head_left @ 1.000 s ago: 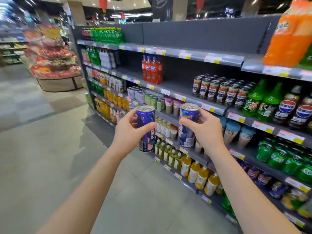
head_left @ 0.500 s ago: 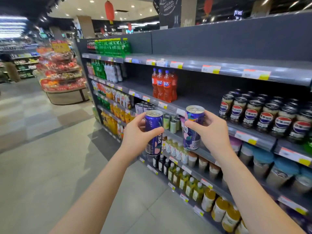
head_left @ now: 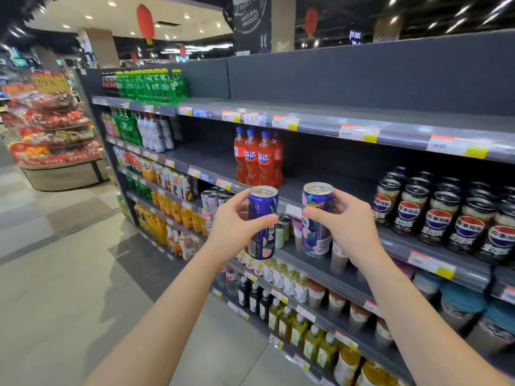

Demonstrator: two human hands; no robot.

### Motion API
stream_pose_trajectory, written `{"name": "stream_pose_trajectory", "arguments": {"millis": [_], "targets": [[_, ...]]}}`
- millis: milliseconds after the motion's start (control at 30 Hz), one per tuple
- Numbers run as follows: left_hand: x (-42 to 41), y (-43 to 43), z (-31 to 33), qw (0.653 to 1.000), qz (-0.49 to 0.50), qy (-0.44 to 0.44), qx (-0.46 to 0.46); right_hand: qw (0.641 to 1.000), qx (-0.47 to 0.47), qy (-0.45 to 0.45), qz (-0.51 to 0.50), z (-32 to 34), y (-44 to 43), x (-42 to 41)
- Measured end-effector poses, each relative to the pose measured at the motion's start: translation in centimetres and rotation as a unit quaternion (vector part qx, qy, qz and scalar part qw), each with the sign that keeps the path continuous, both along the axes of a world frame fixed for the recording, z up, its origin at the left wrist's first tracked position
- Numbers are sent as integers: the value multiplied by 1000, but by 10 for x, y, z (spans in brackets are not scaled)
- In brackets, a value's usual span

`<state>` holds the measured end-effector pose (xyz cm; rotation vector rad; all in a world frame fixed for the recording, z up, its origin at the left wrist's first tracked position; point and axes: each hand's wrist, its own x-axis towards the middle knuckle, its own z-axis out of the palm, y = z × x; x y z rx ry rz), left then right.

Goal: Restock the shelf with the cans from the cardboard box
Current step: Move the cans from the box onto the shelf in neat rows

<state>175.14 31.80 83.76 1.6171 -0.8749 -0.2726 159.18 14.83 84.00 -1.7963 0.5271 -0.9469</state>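
Observation:
My left hand grips a tall blue Pepsi can upright in front of the shelving. My right hand grips a second blue and purple can upright beside it, a short gap between the two. Both cans hover at the front edge of the dark grey shelf that has a bare stretch between orange soda bottles and a block of dark Pepsi cans. No cardboard box is in view.
Shelves above and below carry green bottles, tea bottles and cups. The top shelf to the right is bare. A round display of red goods stands down the aisle on the left, with open floor below.
The view has tilted up and I have come closer to the shelving. Both hands have lifted their cans up to the level of the shelf with the orange bottles.

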Motion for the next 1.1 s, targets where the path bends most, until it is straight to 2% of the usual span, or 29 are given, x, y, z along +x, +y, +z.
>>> {"name": "stream_pose_trajectory", "arguments": {"millis": [533, 867, 1100], "targets": [[229, -98, -19, 983, -180, -15, 9, 985, 32, 22, -169, -12, -39, 171], [277, -138, -38, 976, -216, 6, 13, 973, 58, 41, -219, -34, -63, 218], [291, -172, -41, 966, -259, 22, 3, 964, 37, 45, -258, -37, -104, 241]]}}
